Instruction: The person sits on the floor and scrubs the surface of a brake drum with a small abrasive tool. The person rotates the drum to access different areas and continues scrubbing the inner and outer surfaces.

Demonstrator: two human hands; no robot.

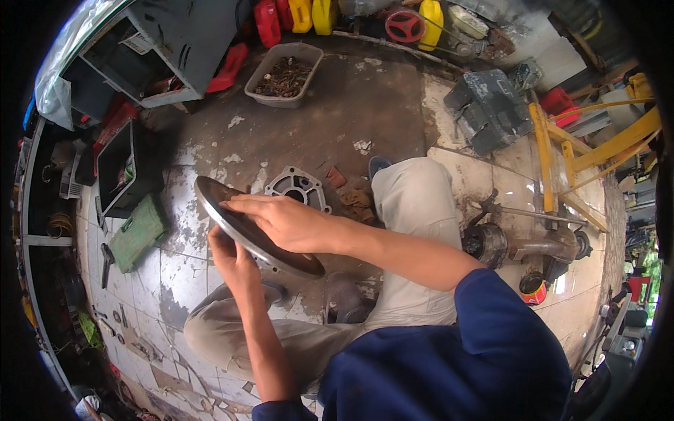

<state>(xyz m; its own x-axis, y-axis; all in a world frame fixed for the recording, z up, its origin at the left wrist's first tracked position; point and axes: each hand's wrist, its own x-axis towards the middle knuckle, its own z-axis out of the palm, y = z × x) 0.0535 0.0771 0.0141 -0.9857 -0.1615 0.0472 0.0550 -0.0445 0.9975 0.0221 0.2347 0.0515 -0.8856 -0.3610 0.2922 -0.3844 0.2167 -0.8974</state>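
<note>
A large round metal disc, possibly a flywheel (251, 233), is tilted in front of me above the floor; its face is dark and its rim bright. My left hand (237, 265) grips it from below at the near rim, thumb against the edge. Across its upper face lies my right hand (284, 221), fingers stretched out and reaching toward the left rim. Whether anything thin is under those fingers is hidden. Just beyond the disc, a cast metal housing (324, 200) with bolt holes sits on the floor, partly covered by my right hand and forearm.
A grey tub (309, 78) of small metal parts stands ahead. Green case (137, 235) and black bin (123, 172) are on the left. To the right lie an axle-like assembly (526, 247), a red tin (535, 291), a dark plastic case (491, 112) and a yellow frame (544, 161).
</note>
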